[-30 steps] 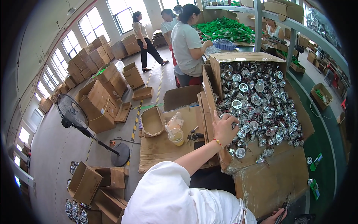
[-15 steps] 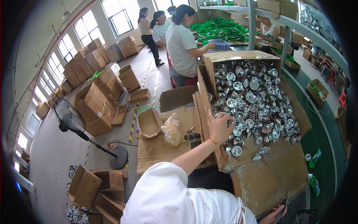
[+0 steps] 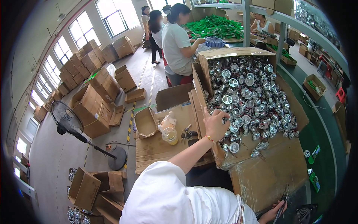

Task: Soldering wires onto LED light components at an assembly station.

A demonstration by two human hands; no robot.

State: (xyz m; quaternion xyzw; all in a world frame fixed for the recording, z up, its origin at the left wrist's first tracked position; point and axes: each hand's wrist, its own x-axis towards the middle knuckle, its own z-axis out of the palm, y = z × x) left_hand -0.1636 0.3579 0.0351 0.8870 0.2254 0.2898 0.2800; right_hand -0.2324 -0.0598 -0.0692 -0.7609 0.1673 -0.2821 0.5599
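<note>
My left hand (image 3: 216,126) reaches over the left side of a big cardboard carton (image 3: 266,154). Inside lies a heap of shiny silver lamp cups (image 3: 250,98) with thin wires. The fingers are bent in against the cups at the heap's left edge; what they grip, if anything, is hidden. At the lower right, my right hand (image 3: 274,211) is closed around the dark handles of slim, pliers-like cutters (image 3: 285,199), with the pointed tips upward. The cutters stand beside the carton's lowered front flap (image 3: 268,178). A few cups lie loose on the carton's front edge.
Left of the carton, a cardboard-covered surface holds a small open box (image 3: 145,123), a plastic cup (image 3: 170,136) and keys (image 3: 188,133). A standing fan (image 3: 69,118) is on the floor. Green-and-silver parts (image 3: 314,181) lie at the right. Seated co-workers (image 3: 178,44) work beyond.
The whole view has shifted slightly. My left hand stays at the heap's left edge with its fingers bent, and my right hand keeps the cutters. In the background, the standing person has turned.
</note>
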